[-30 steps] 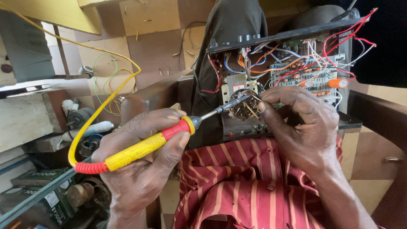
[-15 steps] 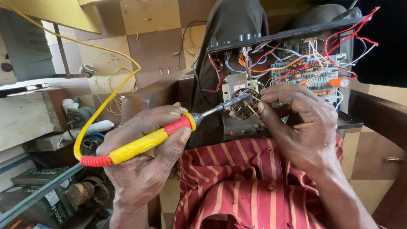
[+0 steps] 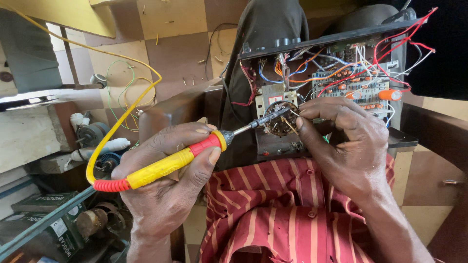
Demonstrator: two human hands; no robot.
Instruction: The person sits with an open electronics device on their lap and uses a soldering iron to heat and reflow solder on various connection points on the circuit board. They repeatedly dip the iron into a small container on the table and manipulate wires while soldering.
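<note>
One soldering iron (image 3: 170,163), yellow with a red collar, lies slantwise in the left hand (image 3: 163,187), whose fingers are clamped around its handle. Its metal tip reaches a round switch (image 3: 281,119) mounted in the open chassis (image 3: 321,92), which rests on the person's lap over a red striped shirt (image 3: 287,219). The right hand (image 3: 348,146) sits just beside the switch, thumb and forefinger pinched together on one thin wire (image 3: 291,126) that points into it; what the remaining fingers do is hard to tell. One yellow cord (image 3: 119,122) loops up from the iron's red tail and runs off the top left edge. Behind the switch stands one circuit board (image 3: 358,87) under a tangle of red, orange, blue and white wires, too many to count. At lower left, small motors (image 3: 92,134) and a green box (image 3: 34,204) lie partly cut off and dim.
</note>
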